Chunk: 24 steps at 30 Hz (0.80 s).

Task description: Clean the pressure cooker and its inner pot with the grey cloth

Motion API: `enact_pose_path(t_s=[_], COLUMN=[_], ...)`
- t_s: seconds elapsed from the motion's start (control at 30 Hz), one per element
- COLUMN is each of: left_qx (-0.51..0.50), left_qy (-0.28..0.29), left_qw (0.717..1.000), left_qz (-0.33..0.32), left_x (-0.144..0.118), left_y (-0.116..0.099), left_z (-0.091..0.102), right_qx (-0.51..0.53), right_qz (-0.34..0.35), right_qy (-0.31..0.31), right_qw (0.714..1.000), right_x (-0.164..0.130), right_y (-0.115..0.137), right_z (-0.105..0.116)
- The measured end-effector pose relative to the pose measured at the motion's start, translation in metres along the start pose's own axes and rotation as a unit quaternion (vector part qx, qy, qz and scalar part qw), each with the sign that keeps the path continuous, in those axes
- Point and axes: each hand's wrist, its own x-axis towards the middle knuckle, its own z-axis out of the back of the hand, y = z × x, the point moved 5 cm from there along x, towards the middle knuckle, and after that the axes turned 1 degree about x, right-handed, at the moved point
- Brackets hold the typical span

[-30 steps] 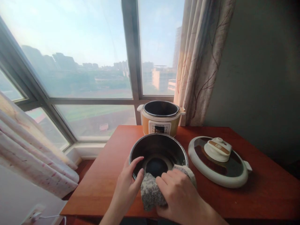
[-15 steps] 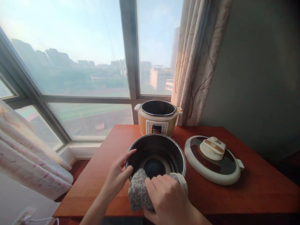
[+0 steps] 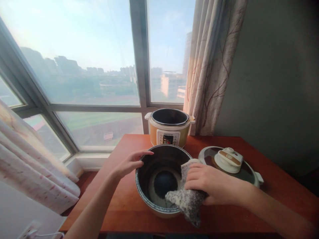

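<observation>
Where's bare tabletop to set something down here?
Free: the table strip left of the inner pot, under the left hand; far right corner behind the lid. Crowded: centre, where cooker base, pot, lid and right hand with cloth bunch.

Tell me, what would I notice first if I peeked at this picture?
Probably the big dark inner pot in the middle of the red-brown table, with the right hand pressing a speckled grey cloth over its near right rim and the left hand at its left rim. Behind it, by the window, stands an open yellow cooker, and its lid lies to the right.
</observation>
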Motion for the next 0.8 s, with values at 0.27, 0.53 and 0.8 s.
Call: enact_pose_path(t_s=[0.27, 0.53, 0.8], left_qx=[0.034, 0.125, 0.142], left_qy=[-0.141, -0.285, -0.340], left_qw=[0.989, 0.950, 0.930], left_qz=[-0.001, -0.020, -0.005], left_x=[-0.027, -0.079, -0.092], left_y=[-0.001, 0.008, -0.001], left_z=[-0.007, -0.046, -0.081], right_qx=[-0.025, -0.057, -0.088], right_qz=[-0.046, -0.135, -0.120], right_qy=[-0.044, -0.092, -0.218], right_qw=[0.998, 0.985, 0.965], right_x=[-0.005, 0.012, 0.041], right_y=[-0.009, 0.020, 0.067], right_z=[-0.011, -0.033, -0.055])
